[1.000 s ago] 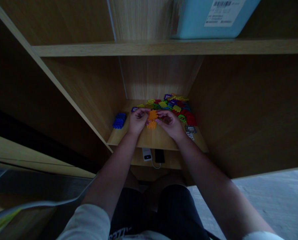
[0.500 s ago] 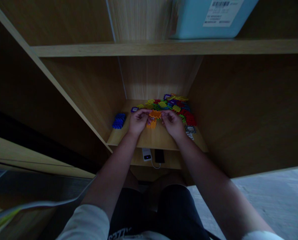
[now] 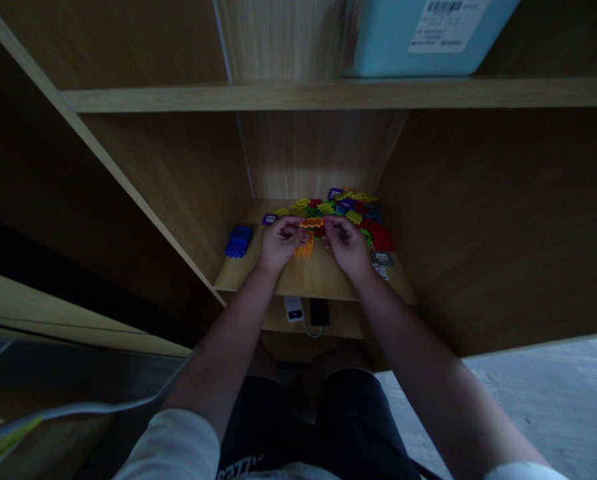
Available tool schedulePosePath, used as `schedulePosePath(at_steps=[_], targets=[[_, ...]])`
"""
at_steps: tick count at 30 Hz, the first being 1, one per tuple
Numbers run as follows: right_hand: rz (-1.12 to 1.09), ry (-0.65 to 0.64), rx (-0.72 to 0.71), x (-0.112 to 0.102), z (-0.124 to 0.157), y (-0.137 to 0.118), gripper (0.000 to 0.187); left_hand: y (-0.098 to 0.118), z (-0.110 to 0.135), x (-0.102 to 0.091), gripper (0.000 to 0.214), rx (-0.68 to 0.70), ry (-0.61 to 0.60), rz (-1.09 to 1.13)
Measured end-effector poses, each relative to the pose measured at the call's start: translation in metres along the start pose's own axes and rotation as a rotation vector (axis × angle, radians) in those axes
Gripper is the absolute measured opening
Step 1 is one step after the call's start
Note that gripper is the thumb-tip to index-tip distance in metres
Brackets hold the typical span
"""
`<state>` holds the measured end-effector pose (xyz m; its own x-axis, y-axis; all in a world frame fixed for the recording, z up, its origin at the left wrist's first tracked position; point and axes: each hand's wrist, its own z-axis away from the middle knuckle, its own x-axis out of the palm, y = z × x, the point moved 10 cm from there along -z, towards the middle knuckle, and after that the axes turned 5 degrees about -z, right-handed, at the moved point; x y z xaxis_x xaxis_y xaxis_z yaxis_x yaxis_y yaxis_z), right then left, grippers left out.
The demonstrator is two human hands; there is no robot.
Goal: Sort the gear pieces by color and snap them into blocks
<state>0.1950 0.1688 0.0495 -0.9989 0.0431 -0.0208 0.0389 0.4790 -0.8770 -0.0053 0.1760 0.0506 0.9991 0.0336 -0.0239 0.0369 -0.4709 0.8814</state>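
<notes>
My left hand (image 3: pixel 279 241) and my right hand (image 3: pixel 345 245) meet over a wooden shelf (image 3: pixel 318 280). Between their fingertips they pinch an orange toothed plastic piece (image 3: pixel 311 223), held nearly edge-on. Just below it stands a small stack of orange pieces (image 3: pixel 305 247), touching my left hand's fingers. Behind the hands lies a heap of coloured interlocking pieces (image 3: pixel 351 212) in yellow, green, red and purple.
A stack of blue pieces (image 3: pixel 239 241) sits at the shelf's left edge. Small printed cards (image 3: pixel 381 263) lie at the right. Below the shelf are a white power bank (image 3: pixel 294 309) and a dark phone (image 3: pixel 319 311). A light blue bin (image 3: pixel 423 33) stands on the shelf above.
The orange piece between my fingers has tipped from lying flat to nearly edge-on and risen slightly. Both hands have drawn a little closer together above the orange stack.
</notes>
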Motion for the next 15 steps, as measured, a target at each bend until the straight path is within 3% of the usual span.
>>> schedulePosePath(at_steps=[7,10,15], targets=[[-0.086,-0.066,-0.079,0.008,0.001,-0.009,0.049,0.007,0.0,0.001,0.028,0.146,0.007,-0.112],[-0.056,-0.053,-0.07,0.006,0.0,-0.006,0.043,0.012,0.001,-0.001,0.026,0.178,0.029,-0.166],[-0.044,-0.074,-0.039,0.009,-0.001,-0.001,0.047,0.02,0.001,-0.004,0.024,0.219,0.057,-0.205]])
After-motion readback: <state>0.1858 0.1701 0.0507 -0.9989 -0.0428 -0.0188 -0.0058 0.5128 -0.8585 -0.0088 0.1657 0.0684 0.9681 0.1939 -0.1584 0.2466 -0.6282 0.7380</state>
